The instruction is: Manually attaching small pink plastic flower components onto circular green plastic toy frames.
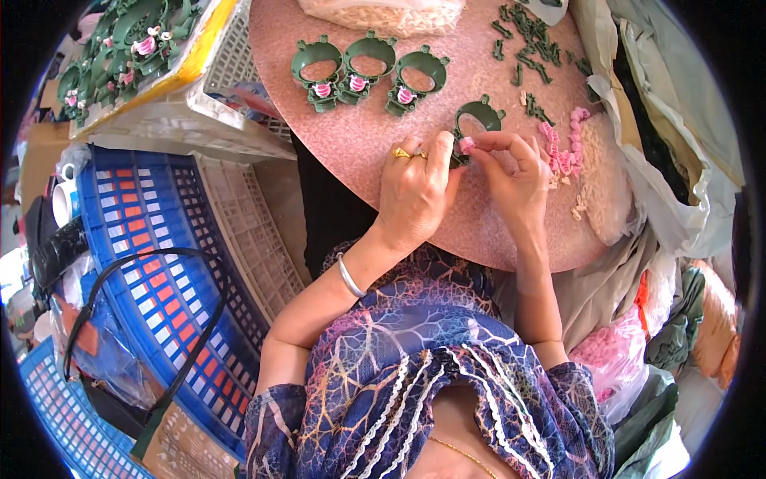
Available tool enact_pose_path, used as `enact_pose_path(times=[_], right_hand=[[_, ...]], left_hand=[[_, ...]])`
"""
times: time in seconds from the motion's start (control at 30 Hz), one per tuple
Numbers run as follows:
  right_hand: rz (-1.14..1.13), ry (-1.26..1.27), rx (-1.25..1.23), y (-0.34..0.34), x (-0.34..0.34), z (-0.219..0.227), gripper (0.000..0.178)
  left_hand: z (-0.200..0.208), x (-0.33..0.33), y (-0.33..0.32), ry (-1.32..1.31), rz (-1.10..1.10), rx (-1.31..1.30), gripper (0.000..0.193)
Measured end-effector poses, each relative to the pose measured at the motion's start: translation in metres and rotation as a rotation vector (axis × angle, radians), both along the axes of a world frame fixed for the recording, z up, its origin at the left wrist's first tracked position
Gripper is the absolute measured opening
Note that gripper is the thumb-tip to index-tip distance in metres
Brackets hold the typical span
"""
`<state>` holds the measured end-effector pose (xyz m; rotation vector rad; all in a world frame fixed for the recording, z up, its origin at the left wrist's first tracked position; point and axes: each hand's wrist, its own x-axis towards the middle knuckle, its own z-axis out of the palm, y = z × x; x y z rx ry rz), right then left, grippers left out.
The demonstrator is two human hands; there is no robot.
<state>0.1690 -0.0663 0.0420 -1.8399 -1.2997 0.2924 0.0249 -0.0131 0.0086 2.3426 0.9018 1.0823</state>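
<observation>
At the far left of the round pink table (375,144), a yellow-edged tray (191,68) holds many finished green frog-shaped rings with pink bits fitted, stacked out of the way of the working space. Below it, left of the table, a blue crate (159,263) and a beige crate (255,239) lean against one another, a dark strap lying across the blue one.

On the table's upper part three finished green rings (367,68) lie in a row, set side by side as if laid down one after another, each with a small pink piece in its lower part.

Nearer the table's front edge, the left hand (415,191) pinches the lower side of a green ring (477,120), thumb and fingers closed on it to hold it steady above the tabletop. The right hand (515,176) meets it from the other side, its fingertips closed on a small pink piece (467,144) pressed against the ring's lower part, where the finished ones carry theirs.

To the right of the hands, loose pink pieces (562,148) lie in a scatter within easy reach, with a patch of pale beige bits (598,172) beside them. At the table's upper right, small dark green parts (531,40) are heaped. Plastic bags (678,184) hang off the table's right edge.
</observation>
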Motion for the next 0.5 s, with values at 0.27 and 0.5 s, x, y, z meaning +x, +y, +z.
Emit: enact_pose_path(times=[0.27, 0.5], right_hand=[[0.095, -0.441, -0.028, 0.004, 0.002, 0.008, 0.011], [0.113, -0.53, -0.044, 0.007, -0.004, 0.006, 0.013]], left_hand=[[0.0, 0.0, 0.003, -0.044, -0.022, 0.03, 0.047], [-0.001, -0.003, 0.004, -0.054, -0.022, 0.035, 0.045]])
